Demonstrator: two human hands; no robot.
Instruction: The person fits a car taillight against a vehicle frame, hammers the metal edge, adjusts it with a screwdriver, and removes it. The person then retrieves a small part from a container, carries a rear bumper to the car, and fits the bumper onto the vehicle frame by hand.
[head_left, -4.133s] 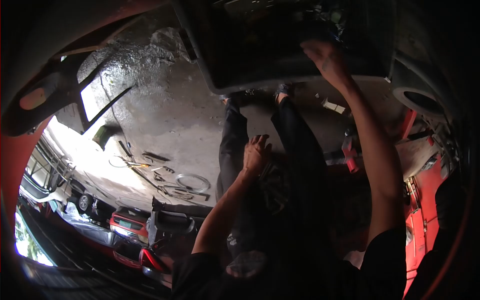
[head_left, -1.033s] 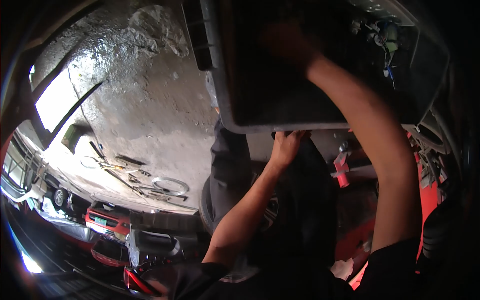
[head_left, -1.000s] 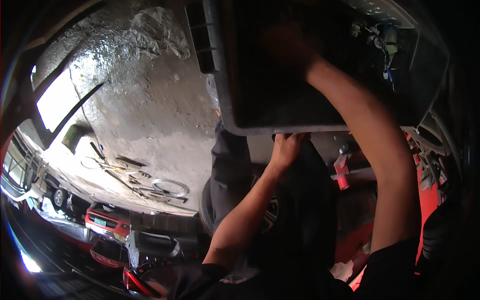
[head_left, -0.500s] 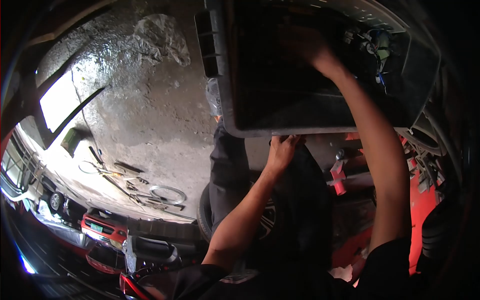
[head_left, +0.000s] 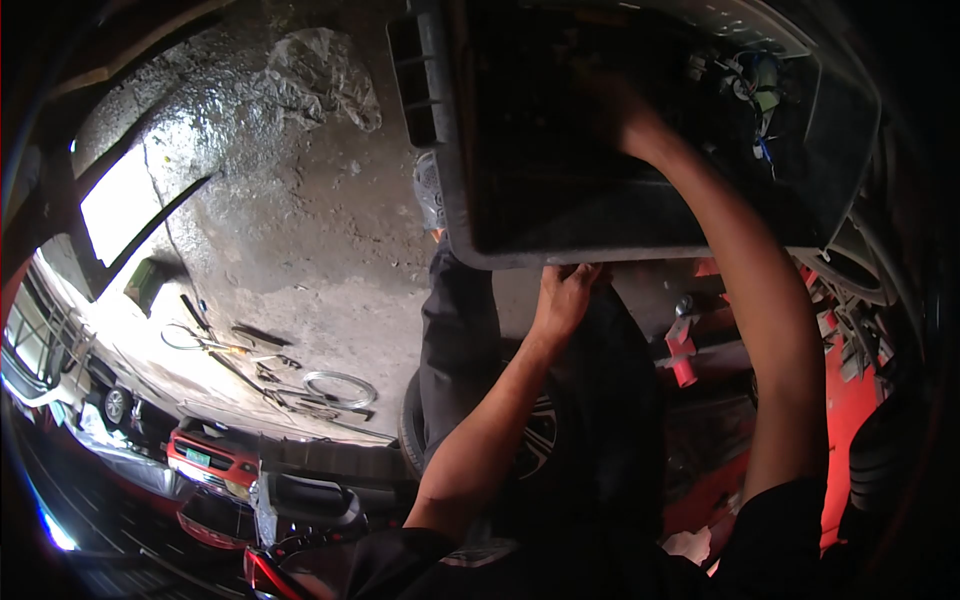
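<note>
A large dark panel or tray-like part (head_left: 560, 258) with a raised rim fills the top of the view. My left hand (head_left: 566, 290) is at its near edge, the fingers curled up against or under the rim. My right hand (head_left: 622, 112) reaches over the dark inner surface; its fingers fade into shadow and blur, so their shape and anything in them are hidden. Wires and connectors (head_left: 758, 100) lie at the part's right side. Slotted openings (head_left: 412, 85) run along its left edge.
Crumpled clear plastic (head_left: 325, 80) lies on the wet concrete floor. A wire coil (head_left: 340, 388) and several tools are at the lower left. A wheel (head_left: 540, 435) is beneath my legs. A red stand (head_left: 681, 358) is to the right, and a red vehicle (head_left: 205, 458) at the lower left.
Since the earliest frame, the dark part fills more of the view and my left hand has risen from my lap to its edge. My right hand has moved left over the inner surface.
</note>
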